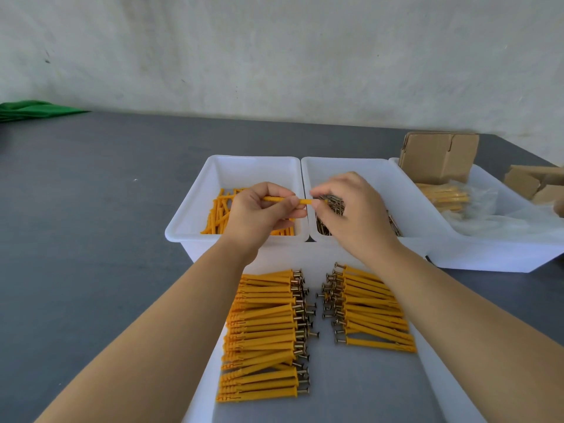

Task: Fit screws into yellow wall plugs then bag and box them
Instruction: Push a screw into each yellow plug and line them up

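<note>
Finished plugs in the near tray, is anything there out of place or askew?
Mostly tidy: two rows of finished plugs lie with screw heads facing the middle. One loose screw sticks out into the gap.

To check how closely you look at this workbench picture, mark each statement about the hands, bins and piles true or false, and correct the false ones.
1. The left hand holds a yellow wall plug. True.
2. The screw bin stands left of the loose plug bin. False: it stands to the right of it.
3. Two rows of assembled plugs lie in the near tray, screw heads facing each other. True.
4. The right hand rests flat on the table. False: it is raised over the screw bin, fingertips at the plug's end.
5. Folded cardboard stands in the far right bin. True.
</note>
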Demonstrator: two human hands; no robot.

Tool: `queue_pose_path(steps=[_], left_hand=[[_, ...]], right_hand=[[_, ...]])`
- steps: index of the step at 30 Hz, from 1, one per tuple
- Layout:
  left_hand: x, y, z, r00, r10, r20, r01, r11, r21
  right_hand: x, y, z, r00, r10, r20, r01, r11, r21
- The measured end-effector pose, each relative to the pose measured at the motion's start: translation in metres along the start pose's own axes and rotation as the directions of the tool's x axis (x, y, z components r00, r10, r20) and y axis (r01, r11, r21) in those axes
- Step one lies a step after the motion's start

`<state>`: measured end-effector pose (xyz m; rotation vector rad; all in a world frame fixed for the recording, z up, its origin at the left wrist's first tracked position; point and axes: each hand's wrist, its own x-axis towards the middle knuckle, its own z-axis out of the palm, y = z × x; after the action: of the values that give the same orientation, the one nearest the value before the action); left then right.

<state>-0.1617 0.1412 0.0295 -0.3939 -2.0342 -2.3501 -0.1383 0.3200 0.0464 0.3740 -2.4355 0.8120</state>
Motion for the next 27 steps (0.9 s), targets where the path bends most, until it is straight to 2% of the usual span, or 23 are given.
queue_pose_path(steps=[2,3,6,8,10,11,13,15,17,20,23,25,27], left_hand=[[0.0,-0.002,0.001,1.0,0.012,0.01,-0.012,1.0,0.029],[0.001,-0.003,0.001,1.0,0.018,0.017,-0.018,0.999,0.045],[0.004,-0.004,-0.002,0.997,0.062,-0.053,-0.056,0.993,0.104],[0.008,-0.004,-0.011,0.97,0.086,-0.227,-0.049,0.985,0.167],[0.012,-0.005,-0.019,0.913,0.07,-0.402,-0.018,0.991,0.132],[0.013,-0.006,-0.021,0.896,0.061,-0.44,-0.006,0.992,0.124],[0.015,-0.008,-0.02,0.915,0.073,-0.396,0.021,0.974,0.227],[0.016,-0.01,-0.016,0.959,0.07,-0.276,0.042,0.923,0.383],[0.016,-0.012,-0.014,0.975,0.072,-0.209,0.036,0.881,0.472],[0.017,-0.014,-0.014,0.977,0.105,-0.186,0.017,0.832,0.554],[0.019,-0.018,-0.014,0.985,0.114,-0.133,-0.001,0.763,0.646],[0.021,-0.019,-0.012,0.991,0.096,-0.089,-0.001,0.685,0.728],[0.023,-0.019,-0.009,0.999,0.026,-0.039,0.019,0.546,0.838]], right_hand=[[0.001,0.003,-0.002,0.997,-0.067,0.037,0.073,0.975,-0.211],[0.001,0.003,-0.003,0.995,-0.071,0.068,0.085,0.971,-0.225],[0.002,0.002,-0.009,0.987,-0.048,0.155,0.063,0.994,-0.092],[0.001,0.0,-0.017,0.965,-0.057,0.256,0.059,0.998,-0.003],[-0.002,-0.007,-0.025,0.898,-0.086,0.432,0.059,0.995,0.075],[-0.005,-0.012,-0.027,0.848,-0.11,0.519,0.074,0.993,0.089],[-0.01,-0.025,-0.023,0.746,-0.162,0.646,0.135,0.987,0.091],[-0.016,-0.037,-0.014,0.665,-0.186,0.723,0.2,0.978,0.067],[-0.024,-0.044,-0.002,0.634,-0.188,0.75,0.245,0.969,0.037],[-0.03,-0.049,0.013,0.663,-0.2,0.722,0.274,0.962,0.016],[-0.027,-0.046,0.009,0.709,-0.155,0.688,0.158,0.986,0.059],[-0.02,-0.038,0.004,0.792,-0.122,0.598,0.125,0.991,0.038],[-0.009,-0.021,0.0,0.914,-0.071,0.4,0.095,0.995,-0.04]])
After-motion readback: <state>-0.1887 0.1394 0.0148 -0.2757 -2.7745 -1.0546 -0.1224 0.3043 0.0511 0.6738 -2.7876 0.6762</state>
